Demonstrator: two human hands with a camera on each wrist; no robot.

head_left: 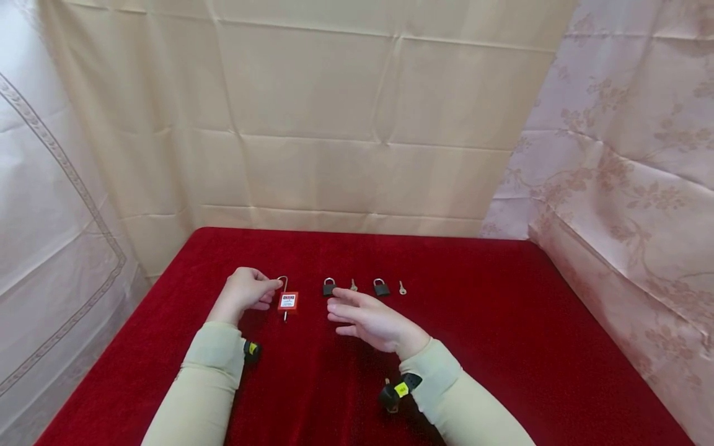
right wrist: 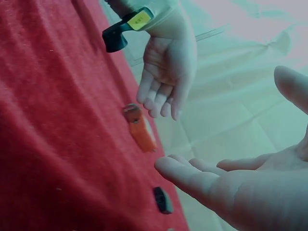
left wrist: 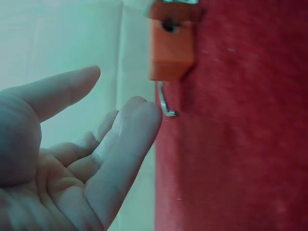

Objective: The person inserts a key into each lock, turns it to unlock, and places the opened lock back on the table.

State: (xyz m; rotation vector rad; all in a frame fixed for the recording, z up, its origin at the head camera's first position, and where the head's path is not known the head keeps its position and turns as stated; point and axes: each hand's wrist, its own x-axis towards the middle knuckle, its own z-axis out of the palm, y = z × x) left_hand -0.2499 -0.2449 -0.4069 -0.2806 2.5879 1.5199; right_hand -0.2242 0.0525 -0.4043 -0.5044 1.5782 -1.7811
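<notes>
A red padlock point(head_left: 287, 301) with a white label lies on the red cloth, its long shackle point(head_left: 286, 280) raised and a key point(head_left: 286, 316) at its lower end. Beside the shackle is my left hand point(head_left: 248, 290); the left wrist view shows its thumb and fingers apart, holding nothing. My right hand point(head_left: 368, 319) hovers over the cloth, right of the red padlock, with fingers extended and nothing in them. Just beyond its fingertips lies a black padlock point(head_left: 328, 289). In the right wrist view, the red padlock point(right wrist: 143, 135) appears between the two hands.
Farther right along the same row are a partly hidden key point(head_left: 354, 284), a second black padlock point(head_left: 381, 288) and another key point(head_left: 403, 288). Red cloth point(head_left: 502, 347) covers the table. Curtains point(head_left: 357, 124) hang behind and at both sides.
</notes>
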